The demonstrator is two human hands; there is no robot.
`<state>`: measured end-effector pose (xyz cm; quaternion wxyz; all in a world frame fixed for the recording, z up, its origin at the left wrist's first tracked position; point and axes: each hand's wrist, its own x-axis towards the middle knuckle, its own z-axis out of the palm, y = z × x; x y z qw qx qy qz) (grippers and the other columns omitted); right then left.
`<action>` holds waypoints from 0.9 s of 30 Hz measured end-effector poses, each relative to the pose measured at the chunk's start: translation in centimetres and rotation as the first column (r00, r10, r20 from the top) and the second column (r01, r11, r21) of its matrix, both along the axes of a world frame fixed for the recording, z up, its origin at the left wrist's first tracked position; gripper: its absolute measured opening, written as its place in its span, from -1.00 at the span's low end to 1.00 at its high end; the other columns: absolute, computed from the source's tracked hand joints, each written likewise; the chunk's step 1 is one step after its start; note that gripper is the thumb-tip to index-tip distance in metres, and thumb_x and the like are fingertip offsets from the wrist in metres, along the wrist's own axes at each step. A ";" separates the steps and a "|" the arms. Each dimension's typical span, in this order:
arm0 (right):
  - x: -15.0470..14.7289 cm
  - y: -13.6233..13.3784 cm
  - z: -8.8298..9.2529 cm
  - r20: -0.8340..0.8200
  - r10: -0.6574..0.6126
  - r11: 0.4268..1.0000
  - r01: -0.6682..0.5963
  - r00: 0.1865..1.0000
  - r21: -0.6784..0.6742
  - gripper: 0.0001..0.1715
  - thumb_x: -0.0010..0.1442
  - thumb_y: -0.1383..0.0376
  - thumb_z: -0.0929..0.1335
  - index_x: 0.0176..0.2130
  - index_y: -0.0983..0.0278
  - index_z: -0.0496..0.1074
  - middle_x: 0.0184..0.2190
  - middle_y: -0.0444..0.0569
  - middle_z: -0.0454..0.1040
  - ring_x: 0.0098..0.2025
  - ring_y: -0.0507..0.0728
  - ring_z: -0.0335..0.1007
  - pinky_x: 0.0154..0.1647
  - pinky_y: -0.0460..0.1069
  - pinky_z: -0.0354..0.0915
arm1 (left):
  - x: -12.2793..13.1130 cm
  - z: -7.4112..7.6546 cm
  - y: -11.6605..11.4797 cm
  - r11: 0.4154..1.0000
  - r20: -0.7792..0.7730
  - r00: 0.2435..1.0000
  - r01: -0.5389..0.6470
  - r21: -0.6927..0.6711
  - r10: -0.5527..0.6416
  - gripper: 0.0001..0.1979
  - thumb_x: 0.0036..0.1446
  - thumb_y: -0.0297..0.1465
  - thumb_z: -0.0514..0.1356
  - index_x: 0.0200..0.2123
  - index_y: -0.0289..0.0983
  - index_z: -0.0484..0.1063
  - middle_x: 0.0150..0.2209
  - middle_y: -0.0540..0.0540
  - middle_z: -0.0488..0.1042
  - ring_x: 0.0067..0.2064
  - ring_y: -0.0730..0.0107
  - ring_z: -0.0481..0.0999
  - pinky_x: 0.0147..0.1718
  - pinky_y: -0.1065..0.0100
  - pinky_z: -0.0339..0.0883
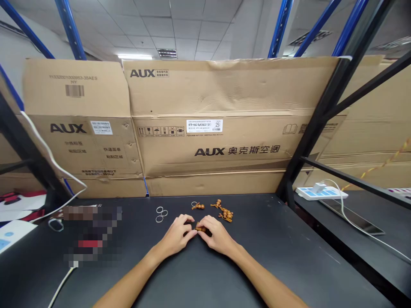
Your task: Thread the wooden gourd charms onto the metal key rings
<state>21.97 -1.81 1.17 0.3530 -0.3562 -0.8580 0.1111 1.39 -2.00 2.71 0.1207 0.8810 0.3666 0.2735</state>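
Observation:
My right hand (215, 236) is closed, thumb and fingers around a small brown wooden gourd charm (201, 229) just above the black tabletop. Close against it, my left hand (180, 234) pinches at the charm's left end; what lies between its fingertips is too small to make out. Behind the hands is another gourd charm (199, 206) with a metal ring (193, 204) at its cord. More gourd charms (226, 214) with orange-brown cords lie in a loose group to its right. Several silver split rings (159, 218) rest beyond my left hand.
Cardboard panels (212, 158) stand upright along the table's back edge. A blurred-out item (91, 235) with a white cable (61, 284) lies at left. Black rack posts (305, 124) flank the table; a power strip (321, 193) and dark flat device (349, 216) sit at right.

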 end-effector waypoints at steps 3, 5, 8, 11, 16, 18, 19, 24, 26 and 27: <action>-0.1 0.1 -0.1 0.016 -0.054 0.999 0.054 0.998 0.003 -0.89 0.17 0.40 0.31 -0.26 0.23 0.38 -0.31 -0.06 0.45 -0.25 0.11 0.33 -0.20 0.00 0.25 | -0.1 0.0 0.1 1.000 0.014 1.000 0.018 -0.014 -0.018 -0.73 0.29 -0.36 0.00 -0.35 -0.23 0.47 -0.05 -0.11 0.37 -0.06 0.26 0.34 -0.02 0.19 0.25; -0.1 0.2 -0.2 0.017 -0.116 0.993 0.116 0.993 0.004 -0.89 0.16 0.41 0.31 -0.27 0.23 0.38 -0.31 -0.05 0.46 -0.26 0.12 0.34 -0.21 0.01 0.25 | 0.0 0.1 0.1 0.999 0.013 0.999 0.039 -0.018 -0.038 -0.72 0.29 -0.36 -0.01 -0.35 -0.23 0.47 -0.04 -0.11 0.36 -0.06 0.27 0.34 -0.02 0.20 0.25; 0.0 0.1 -0.2 0.007 -0.092 0.996 0.092 0.996 0.004 -0.88 0.17 0.41 0.31 -0.25 0.23 0.38 -0.30 -0.05 0.46 -0.25 0.12 0.35 -0.19 0.01 0.26 | 0.0 0.3 0.0 0.999 -0.005 1.000 0.031 -0.022 -0.031 -0.75 0.26 -0.33 0.05 -0.40 -0.23 0.46 -0.05 -0.10 0.37 -0.06 0.26 0.34 -0.02 0.16 0.24; -0.1 -0.2 0.2 -0.013 0.001 1.000 -0.001 1.000 0.001 -0.87 0.20 0.40 0.29 -0.23 0.22 0.37 -0.29 -0.06 0.46 -0.23 0.11 0.34 -0.17 0.00 0.27 | 0.0 0.3 -0.2 0.999 -0.012 1.000 0.009 -0.031 -0.009 -0.75 0.26 -0.33 0.07 -0.42 -0.23 0.45 -0.07 -0.09 0.38 -0.06 0.25 0.35 -0.03 0.14 0.24; -0.2 -0.4 0.5 -0.037 0.011 1.000 -0.011 0.999 -0.013 -0.91 0.21 0.36 0.29 -0.25 0.22 0.38 -0.32 -0.06 0.45 -0.26 0.10 0.34 -0.18 0.01 0.27 | 0.1 0.4 -0.3 0.999 -0.018 1.000 -0.011 -0.034 0.011 -0.77 0.27 -0.33 0.06 -0.41 -0.22 0.42 -0.07 -0.07 0.39 -0.05 0.26 0.36 -0.01 0.14 0.23; -0.2 -0.4 0.5 -0.046 0.012 1.000 -0.013 0.999 -0.025 -0.91 0.21 0.35 0.28 -0.25 0.23 0.38 -0.33 -0.05 0.45 -0.26 0.11 0.33 -0.19 0.01 0.27 | 0.1 0.4 -0.3 0.999 -0.027 0.999 -0.022 -0.029 0.021 -0.78 0.24 -0.31 0.09 -0.42 -0.23 0.40 -0.07 -0.07 0.38 -0.05 0.25 0.36 -0.01 0.13 0.22; -0.1 -0.4 0.5 -0.050 0.015 0.999 -0.016 0.999 -0.028 -0.91 0.21 0.35 0.28 -0.25 0.23 0.38 -0.33 -0.05 0.45 -0.26 0.11 0.33 -0.19 0.01 0.27 | 0.2 0.4 -0.3 0.999 -0.026 0.999 -0.029 -0.023 0.028 -0.79 0.23 -0.30 0.11 -0.43 -0.23 0.39 -0.06 -0.08 0.38 -0.04 0.24 0.36 -0.01 0.12 0.22; -0.2 -0.3 0.1 -0.024 0.019 1.000 -0.019 1.000 -0.018 -0.91 0.21 0.37 0.29 -0.24 0.23 0.37 -0.32 -0.07 0.44 -0.25 0.10 0.33 -0.18 0.00 0.26 | 0.1 -0.1 -0.1 0.999 -0.010 0.999 -0.037 0.007 0.037 -0.84 0.24 -0.39 0.06 -0.37 -0.23 0.38 -0.03 -0.12 0.36 -0.03 0.23 0.35 -0.01 0.10 0.23; -0.2 0.0 -0.1 0.007 -0.033 0.999 0.033 0.999 -0.003 -0.91 0.20 0.38 0.29 -0.25 0.23 0.38 -0.32 -0.06 0.45 -0.25 0.11 0.33 -0.19 0.00 0.26 | 0.0 -0.2 0.0 1.000 -0.011 1.000 -0.020 0.004 0.020 -0.84 0.26 -0.42 0.03 -0.34 -0.23 0.38 -0.02 -0.13 0.35 -0.03 0.24 0.35 0.00 0.10 0.23; -0.2 0.2 -0.3 0.023 -0.076 0.997 0.076 0.997 0.004 -0.90 0.19 0.40 0.29 -0.26 0.24 0.38 -0.31 -0.06 0.45 -0.25 0.11 0.33 -0.19 0.01 0.25 | 0.0 -0.1 0.0 1.000 -0.010 1.000 -0.009 0.001 0.009 -0.84 0.26 -0.43 0.01 -0.33 -0.23 0.37 -0.01 -0.13 0.34 -0.02 0.24 0.35 0.00 0.11 0.23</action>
